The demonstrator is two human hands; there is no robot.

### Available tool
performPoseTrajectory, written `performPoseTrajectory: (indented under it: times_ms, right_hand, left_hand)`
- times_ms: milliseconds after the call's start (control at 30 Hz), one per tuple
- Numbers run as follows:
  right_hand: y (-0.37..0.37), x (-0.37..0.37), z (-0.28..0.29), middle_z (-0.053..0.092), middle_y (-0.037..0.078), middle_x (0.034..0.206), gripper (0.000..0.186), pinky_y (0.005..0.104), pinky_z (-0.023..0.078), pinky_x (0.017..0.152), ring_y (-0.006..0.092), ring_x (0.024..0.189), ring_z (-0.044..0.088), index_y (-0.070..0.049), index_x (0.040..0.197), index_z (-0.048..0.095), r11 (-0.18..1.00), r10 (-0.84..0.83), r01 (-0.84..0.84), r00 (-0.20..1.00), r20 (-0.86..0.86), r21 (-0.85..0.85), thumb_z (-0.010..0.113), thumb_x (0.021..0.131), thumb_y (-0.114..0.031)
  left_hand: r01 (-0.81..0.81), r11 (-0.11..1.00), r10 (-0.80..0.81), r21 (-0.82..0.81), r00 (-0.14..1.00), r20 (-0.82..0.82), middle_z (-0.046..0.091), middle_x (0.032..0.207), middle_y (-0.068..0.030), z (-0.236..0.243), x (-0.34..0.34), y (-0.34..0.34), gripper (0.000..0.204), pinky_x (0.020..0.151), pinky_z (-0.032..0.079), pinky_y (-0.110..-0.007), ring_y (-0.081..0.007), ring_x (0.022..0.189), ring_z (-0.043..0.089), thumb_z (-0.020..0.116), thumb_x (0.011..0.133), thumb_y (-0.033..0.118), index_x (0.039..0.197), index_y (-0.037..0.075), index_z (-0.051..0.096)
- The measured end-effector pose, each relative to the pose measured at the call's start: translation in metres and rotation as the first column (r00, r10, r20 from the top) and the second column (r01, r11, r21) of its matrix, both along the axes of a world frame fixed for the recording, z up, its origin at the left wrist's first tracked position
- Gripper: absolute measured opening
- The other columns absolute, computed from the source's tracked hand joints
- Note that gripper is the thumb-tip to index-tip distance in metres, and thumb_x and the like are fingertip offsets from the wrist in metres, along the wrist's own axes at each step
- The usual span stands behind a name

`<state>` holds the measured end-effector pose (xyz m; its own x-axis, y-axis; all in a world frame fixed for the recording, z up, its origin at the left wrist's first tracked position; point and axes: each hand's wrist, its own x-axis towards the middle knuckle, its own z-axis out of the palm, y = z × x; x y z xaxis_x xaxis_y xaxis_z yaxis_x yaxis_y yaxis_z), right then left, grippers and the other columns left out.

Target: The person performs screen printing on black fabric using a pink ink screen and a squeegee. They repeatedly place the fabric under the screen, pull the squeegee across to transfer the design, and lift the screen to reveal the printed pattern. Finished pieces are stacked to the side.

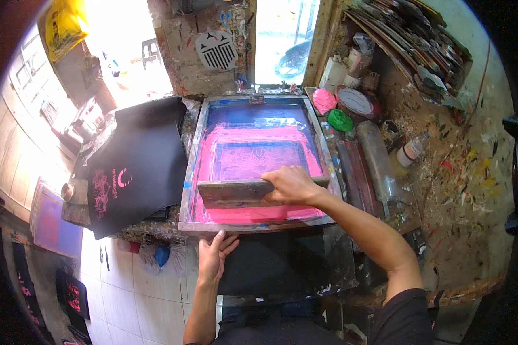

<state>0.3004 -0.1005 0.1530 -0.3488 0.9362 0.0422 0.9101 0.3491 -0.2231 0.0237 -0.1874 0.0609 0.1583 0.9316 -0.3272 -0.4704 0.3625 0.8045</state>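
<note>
A wooden-framed printing screen point(191, 192) lies in front of me, its blue mesh streaked with bright pink ink point(242, 215) around a fine line design. My right hand point(290, 185) grips the top of a wide wooden squeegee point(230, 194), which stands across the lower part of the mesh. Thumb and fingers apart, my left hand point(213, 257) is at the frame's front edge, left of the middle. The thumb tip seems to touch that edge. A black surface point(270, 261) shows below the screen; what lies directly under the mesh is hidden.
Black sheets point(141, 155) with pink prints lie stacked at the left. Right of the screen are a green lid point(340, 120), a pink lump point(324, 100), a round tub point(355, 101), a long grey tube point(374, 152) and a bottle point(412, 149). Hinge clamps point(256, 99) hold the screen's far edge.
</note>
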Motion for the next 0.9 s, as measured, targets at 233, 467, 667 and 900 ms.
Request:
performPoseTrajectory:
  times_ms: [233, 467, 667, 900]
  right_hand:
    - [-0.029, 0.006, 0.023, 0.067, 0.022, 0.072, 0.027, 0.0556, 0.052, 0.063, 0.0451, 0.072, 0.069, -0.008, 0.094, 0.065, 0.998, -0.058, 0.057, 0.998, -0.034, -0.04, 0.079, 0.083, -0.028]
    - [-0.04, 0.003, 0.017, 0.07, 0.017, 0.072, 0.02, 0.0536, 0.055, 0.06, 0.0393, 0.067, 0.072, -0.012, 0.1, 0.065, 0.996, -0.001, 0.001, 1.0, 0.001, -0.095, 0.068, 0.08, -0.013]
    - [0.009, 0.007, -0.033, 0.066, 0.004, 0.071, 0.017, 0.0463, 0.048, 0.088, 0.0225, 0.067, 0.07, -0.016, 0.088, 0.064, 0.923, 0.07, -0.099, 0.993, 0.092, 0.371, 0.078, 0.085, -0.027]
    - [0.14, 0.03, -0.065, 0.07, 0.007, 0.073, 0.021, 0.0459, 0.056, 0.076, 0.0284, 0.068, 0.073, -0.014, 0.096, 0.065, 0.863, -0.097, 0.033, 0.99, 0.102, 0.505, 0.07, 0.092, -0.034]
  left_hand:
    - [0.0, 1.0, 0.0, -0.025, 1.0, -0.03, 0.06, 0.132, -0.029, 0.01, 0.001, 0.005, 0.051, 0.095, 0.062, -0.051, -0.0399, 0.116, 0.07, 0.064, 0.104, 0.016, 0.139, -0.011, 0.039]
    - [0.018, 1.0, -0.018, -0.013, 0.999, -0.046, 0.059, 0.137, -0.0247, 0.01, 0.001, 0.0, 0.052, 0.097, 0.061, -0.05, -0.0366, 0.118, 0.069, 0.059, 0.107, 0.015, 0.146, -0.005, 0.032]
    - [-0.03, 0.99, 0.016, -0.134, 0.995, -0.103, 0.057, 0.135, -0.0218, 0.008, 0.008, -0.002, 0.052, 0.095, 0.063, -0.05, -0.0324, 0.113, 0.07, 0.058, 0.106, 0.012, 0.147, -0.001, 0.03]
    - [0.068, 0.989, -0.084, -0.128, 0.989, -0.125, 0.059, 0.131, -0.0271, -0.007, -0.004, 0.004, 0.05, 0.096, 0.063, -0.049, -0.0349, 0.114, 0.07, 0.055, 0.109, 0.015, 0.145, -0.009, 0.03]
